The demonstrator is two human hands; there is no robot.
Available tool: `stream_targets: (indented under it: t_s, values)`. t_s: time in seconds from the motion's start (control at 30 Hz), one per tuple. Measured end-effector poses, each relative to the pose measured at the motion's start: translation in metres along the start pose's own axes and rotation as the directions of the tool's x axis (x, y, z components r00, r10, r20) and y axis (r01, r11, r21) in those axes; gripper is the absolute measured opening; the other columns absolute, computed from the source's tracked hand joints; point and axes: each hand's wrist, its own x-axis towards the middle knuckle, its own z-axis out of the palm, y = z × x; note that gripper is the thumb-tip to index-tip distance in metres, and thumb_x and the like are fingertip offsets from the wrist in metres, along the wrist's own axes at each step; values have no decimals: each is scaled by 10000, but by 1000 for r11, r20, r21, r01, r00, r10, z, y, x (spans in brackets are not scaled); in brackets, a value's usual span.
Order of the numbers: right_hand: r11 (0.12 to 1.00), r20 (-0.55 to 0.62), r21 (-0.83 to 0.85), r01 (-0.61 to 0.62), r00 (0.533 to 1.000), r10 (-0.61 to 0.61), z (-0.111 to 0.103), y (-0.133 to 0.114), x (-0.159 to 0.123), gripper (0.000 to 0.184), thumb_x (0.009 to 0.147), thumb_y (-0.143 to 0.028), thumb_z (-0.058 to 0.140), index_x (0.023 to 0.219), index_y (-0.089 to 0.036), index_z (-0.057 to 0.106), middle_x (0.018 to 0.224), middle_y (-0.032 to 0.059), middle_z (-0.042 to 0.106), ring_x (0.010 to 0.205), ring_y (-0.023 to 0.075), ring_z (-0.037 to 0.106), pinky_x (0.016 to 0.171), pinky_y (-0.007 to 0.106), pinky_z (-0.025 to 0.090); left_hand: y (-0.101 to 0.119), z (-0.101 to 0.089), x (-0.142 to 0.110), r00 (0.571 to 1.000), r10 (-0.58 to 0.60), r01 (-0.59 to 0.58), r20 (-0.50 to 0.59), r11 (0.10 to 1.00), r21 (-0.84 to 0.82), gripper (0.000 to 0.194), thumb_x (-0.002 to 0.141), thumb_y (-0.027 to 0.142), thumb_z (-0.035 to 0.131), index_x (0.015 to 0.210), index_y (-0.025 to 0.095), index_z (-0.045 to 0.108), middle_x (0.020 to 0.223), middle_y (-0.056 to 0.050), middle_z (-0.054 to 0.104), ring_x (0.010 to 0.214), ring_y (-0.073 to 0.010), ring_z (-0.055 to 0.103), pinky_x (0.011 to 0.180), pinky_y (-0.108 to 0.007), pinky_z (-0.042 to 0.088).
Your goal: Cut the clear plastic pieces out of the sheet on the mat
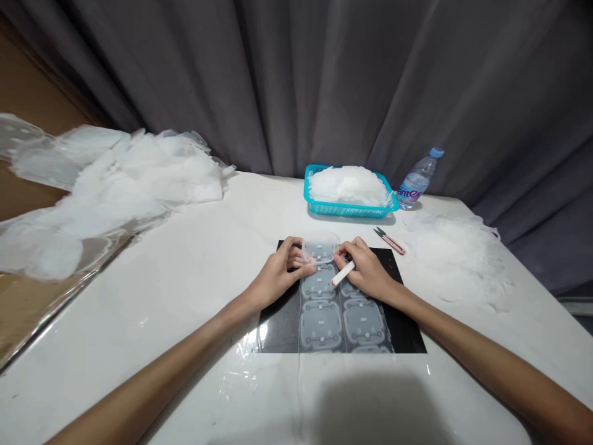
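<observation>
A clear plastic sheet with rounded-square moulded shapes (321,324) lies over a black mat (407,330). At its far end, a translucent rounded-square piece (319,249) is lifted between my hands. My left hand (283,272) is closed on the left edge of this piece, thumb towards me. My right hand (365,269) pinches near the piece's right corner. It also holds a white stick with a reddish tip (343,273), slanting down to the left over the sheet. What exactly the stick is, I cannot make out.
A blue basket (352,211) of white translucent pieces stands at the back beside a water bottle (416,182). Pink-handled thread snips (390,240) lie right of the mat. Loose translucent pieces are heaped on the right (456,256) and in a large pile on the left (139,170).
</observation>
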Motion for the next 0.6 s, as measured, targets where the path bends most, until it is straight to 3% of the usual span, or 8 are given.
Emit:
stream_targets:
  t_s: [0.13, 0.23, 0.3, 0.4, 0.5, 0.6]
  values:
    - [999, 18, -44, 2, 1000, -1, -2, 11, 4, 74, 1013, -254, 661, 955, -211, 650, 797, 33, 639, 888, 243, 577, 775, 344, 474, 0, 5, -1, 990, 97, -84, -101, 988, 126, 475, 934, 368, 717, 1293, 250, 429, 1031, -25, 662, 956, -207, 714, 946, -421, 579]
    - [996, -7, -91, 13, 1000, -14, -5, 17, 7, 94, 1019, -273, 651, 951, -210, 635, 814, 49, 638, 899, 266, 544, 801, 377, 455, 8, 3, -6, 960, 254, -183, -115, 885, 428, 362, 1002, 390, 644, 1292, 244, 486, 1208, -87, 604, 1122, -243, 640, 1043, -469, 527]
    - [992, -37, -121, 21, 999, -26, -9, 16, 8, 145, 1050, -295, 583, 938, -210, 620, 867, 77, 641, 917, 283, 519, 842, 417, 439, 17, -2, -10, 956, 288, -261, 50, 763, 592, 360, 998, 466, 662, 1274, 255, 563, 1297, -99, 576, 1237, -280, 574, 1096, -490, 482]
    - [991, -88, -123, 50, 994, -61, -17, 6, 7, 322, 1118, -361, 385, 937, -217, 608, 955, 103, 637, 960, 288, 517, 909, 460, 428, 30, -11, -13, 900, 193, -405, 390, 699, 590, 446, 952, 567, 705, 1278, 273, 629, 1292, -77, 632, 1223, -278, 598, 1066, -453, 501]
    - [989, -138, 42, 142, 981, -135, -25, -12, -4, 517, 1135, -489, 204, 1004, -225, 628, 1020, 100, 640, 1034, 271, 559, 982, 473, 438, 32, -16, -12, 847, 223, -499, 482, 645, 579, 502, 942, 599, 700, 1312, 261, 672, 1355, -84, 663, 1269, -285, 613, 1097, -447, 489]
    - [929, -45, 345, 130, 991, -122, -27, -26, -22, 664, 1094, -630, 120, 1092, -225, 646, 1056, 89, 634, 897, 211, 621, 865, 406, 514, 28, -17, -10, 819, 268, -559, 507, 570, 602, 528, 949, 609, 684, 1344, 258, 698, 1415, -92, 674, 1319, -297, 616, 1135, -467, 472]
